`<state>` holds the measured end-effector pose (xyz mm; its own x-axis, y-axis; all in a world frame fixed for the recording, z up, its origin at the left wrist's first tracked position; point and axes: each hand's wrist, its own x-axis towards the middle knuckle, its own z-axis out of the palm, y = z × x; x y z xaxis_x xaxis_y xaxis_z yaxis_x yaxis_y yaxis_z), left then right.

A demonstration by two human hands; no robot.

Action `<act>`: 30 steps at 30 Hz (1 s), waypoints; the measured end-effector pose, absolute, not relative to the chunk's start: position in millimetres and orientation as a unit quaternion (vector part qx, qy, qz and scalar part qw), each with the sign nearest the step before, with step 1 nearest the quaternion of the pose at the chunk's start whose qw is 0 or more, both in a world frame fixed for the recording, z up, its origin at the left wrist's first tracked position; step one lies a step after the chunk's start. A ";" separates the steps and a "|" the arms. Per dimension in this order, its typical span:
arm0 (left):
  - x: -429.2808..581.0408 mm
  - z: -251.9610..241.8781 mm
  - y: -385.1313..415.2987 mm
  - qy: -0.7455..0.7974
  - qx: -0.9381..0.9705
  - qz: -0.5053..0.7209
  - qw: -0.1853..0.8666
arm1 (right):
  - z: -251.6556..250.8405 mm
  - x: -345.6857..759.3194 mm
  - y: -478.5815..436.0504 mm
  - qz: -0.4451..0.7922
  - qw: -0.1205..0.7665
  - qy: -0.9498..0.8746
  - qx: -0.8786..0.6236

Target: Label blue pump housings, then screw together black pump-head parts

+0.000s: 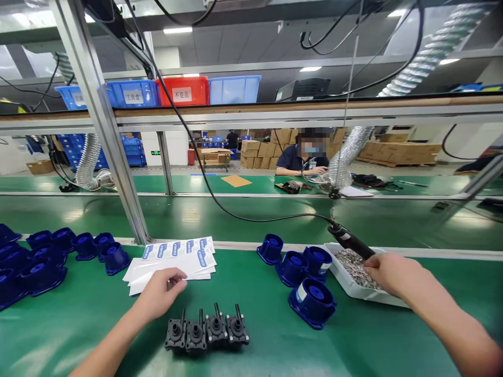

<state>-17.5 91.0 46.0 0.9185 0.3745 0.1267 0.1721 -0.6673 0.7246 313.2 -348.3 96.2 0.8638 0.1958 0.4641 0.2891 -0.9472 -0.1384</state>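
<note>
My left hand [163,290] hovers over the near edge of white label sheets [173,264], its fingers curled with a gap before the thumb; nothing shows in it. Several black square parts with upright stems [216,329] stand in a row on the green bench just right of that wrist. My right hand [387,269] grips the lower end of a black corded screwdriver [349,240] over a white tray of small screws [356,269]. Blue round housings [313,298] stand left of the tray, a few bearing white labels.
More blue housings [39,267] crowd the bench's left side. A metal post [113,136] rises behind the label sheets. The screwdriver's black cable [236,213] hangs across the middle. Across the bench sits a masked person [293,161]. Bins [183,90] line the shelf above.
</note>
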 end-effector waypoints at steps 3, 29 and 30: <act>-5.9 27.6 87.7 0.138 0.896 0.105 0.410 | 120.3 287.1 -316.2 -0.142 0.141 -0.201 -0.959; 8.0 4.5 81.3 0.062 0.932 0.081 0.348 | 46.0 186.3 -69.0 0.281 0.280 -0.583 -0.709; 7.9 4.7 81.0 0.050 0.933 0.080 0.347 | 47.4 186.6 -69.7 0.278 0.276 -0.583 -0.712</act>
